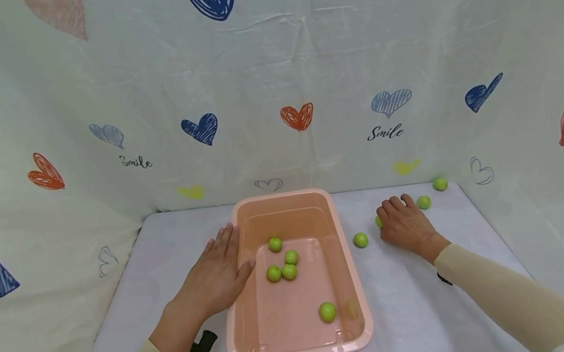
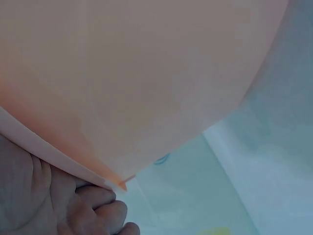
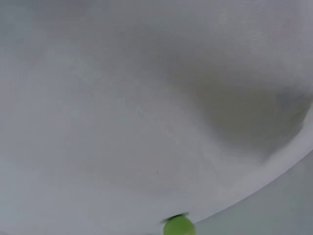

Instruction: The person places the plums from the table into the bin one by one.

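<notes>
A pink plastic basin (image 1: 344,263) stands in the middle of the table with several small green balls (image 1: 327,312) inside. My left hand (image 1: 212,274) rests on its left rim, fingers extended and thumb over the edge. In the left wrist view, the palm and fingers (image 2: 93,208) lie along the outside of the basin wall (image 2: 146,73). Right of the basin, my right hand (image 1: 408,228) is low over the table, its fingers curled around a green ball (image 1: 378,221) that is mostly covered. The right wrist view does not show that hand.
One loose green ball (image 1: 360,240) lies between the basin and my right hand. Two more, a nearer ball (image 1: 424,202) and a corner ball (image 1: 440,183), sit at the back right. A white cloth with printed hearts (image 1: 298,117) hangs behind the table (image 1: 412,313) and along both sides.
</notes>
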Motion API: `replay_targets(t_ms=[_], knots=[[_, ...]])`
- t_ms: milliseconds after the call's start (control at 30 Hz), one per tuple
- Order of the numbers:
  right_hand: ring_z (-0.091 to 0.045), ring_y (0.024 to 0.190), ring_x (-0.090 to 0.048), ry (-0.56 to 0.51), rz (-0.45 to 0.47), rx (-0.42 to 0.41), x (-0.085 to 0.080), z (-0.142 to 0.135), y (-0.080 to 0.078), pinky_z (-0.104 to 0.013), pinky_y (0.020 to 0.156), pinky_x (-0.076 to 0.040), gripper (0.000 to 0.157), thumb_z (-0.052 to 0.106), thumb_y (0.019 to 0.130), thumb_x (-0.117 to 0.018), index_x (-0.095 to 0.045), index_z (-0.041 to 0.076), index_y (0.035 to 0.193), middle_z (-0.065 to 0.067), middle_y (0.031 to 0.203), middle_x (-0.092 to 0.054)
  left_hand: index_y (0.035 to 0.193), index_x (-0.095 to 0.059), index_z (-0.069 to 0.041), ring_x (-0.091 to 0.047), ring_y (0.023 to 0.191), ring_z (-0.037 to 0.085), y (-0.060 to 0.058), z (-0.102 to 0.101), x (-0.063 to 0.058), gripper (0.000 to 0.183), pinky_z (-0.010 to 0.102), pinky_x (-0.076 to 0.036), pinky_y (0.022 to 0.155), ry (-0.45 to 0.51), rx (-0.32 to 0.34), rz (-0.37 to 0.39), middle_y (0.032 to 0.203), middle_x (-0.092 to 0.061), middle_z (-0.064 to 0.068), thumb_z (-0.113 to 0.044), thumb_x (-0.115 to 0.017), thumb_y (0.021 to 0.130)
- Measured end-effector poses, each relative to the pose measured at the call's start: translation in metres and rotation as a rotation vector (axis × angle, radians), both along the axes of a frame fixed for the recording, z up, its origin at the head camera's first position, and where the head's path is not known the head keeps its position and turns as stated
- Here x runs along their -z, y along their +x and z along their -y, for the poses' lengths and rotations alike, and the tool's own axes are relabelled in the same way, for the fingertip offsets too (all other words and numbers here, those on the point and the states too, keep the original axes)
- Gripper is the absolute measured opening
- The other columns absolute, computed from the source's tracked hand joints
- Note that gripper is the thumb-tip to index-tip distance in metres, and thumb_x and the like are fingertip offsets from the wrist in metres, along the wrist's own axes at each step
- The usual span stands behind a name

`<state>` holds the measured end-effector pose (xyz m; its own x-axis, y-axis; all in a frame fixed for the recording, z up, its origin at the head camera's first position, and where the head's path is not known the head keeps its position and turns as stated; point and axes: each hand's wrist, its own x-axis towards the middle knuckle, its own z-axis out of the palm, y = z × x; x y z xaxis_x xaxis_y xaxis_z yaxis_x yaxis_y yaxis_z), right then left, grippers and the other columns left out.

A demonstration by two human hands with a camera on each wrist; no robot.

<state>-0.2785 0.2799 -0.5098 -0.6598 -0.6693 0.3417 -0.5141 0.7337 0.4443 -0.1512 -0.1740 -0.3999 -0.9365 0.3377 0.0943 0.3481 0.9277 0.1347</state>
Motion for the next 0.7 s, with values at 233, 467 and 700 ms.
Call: replay_targets(t_ms=[233, 467, 700], knots=[[-0.036, 0.088, -0.044, 0.055, -0.012, 0.030, -0.007, -0.007, 0.001, -0.051, 0.085, -0.039, 0.022, 0.021, 0.086, -0.053, -0.046, 0.000, 0.090, -0.014, 0.089, -0.047, 0.152, -0.025, 0.012, -0.024, 0.146, 0.042, 0.001, 0.000, 0.000, 0.076, 0.055, -0.023, 0.117, 0.010, 0.001, -0.008, 0.157, -0.025, 0.029, -0.041, -0.048, 0.103], [-0.035, 0.086, -0.042, 0.040, -0.030, 0.032, -0.012, -0.008, 0.001, -0.049, 0.081, -0.038, 0.024, 0.022, 0.084, -0.056, -0.045, 0.001, 0.089, -0.013, 0.087, -0.043, 0.152, -0.025, 0.012, -0.024, 0.146, 0.042, 0.001, 0.001, 0.000, 0.076, 0.055, -0.023, 0.117, 0.014, 0.006, -0.005, 0.158, -0.024, 0.029, -0.041, -0.049, 0.103], [-0.033, 0.082, -0.040, 0.001, -0.027, 0.042, -0.014, -0.006, 0.003, -0.048, 0.080, -0.037, 0.024, 0.024, 0.085, -0.055, -0.043, 0.003, 0.087, -0.011, 0.082, -0.039, 0.152, -0.024, 0.012, -0.023, 0.146, 0.042, 0.001, 0.002, 0.001, 0.076, 0.055, -0.023, 0.117, 0.021, 0.005, -0.003, 0.158, -0.024, 0.030, -0.041, -0.048, 0.103]])
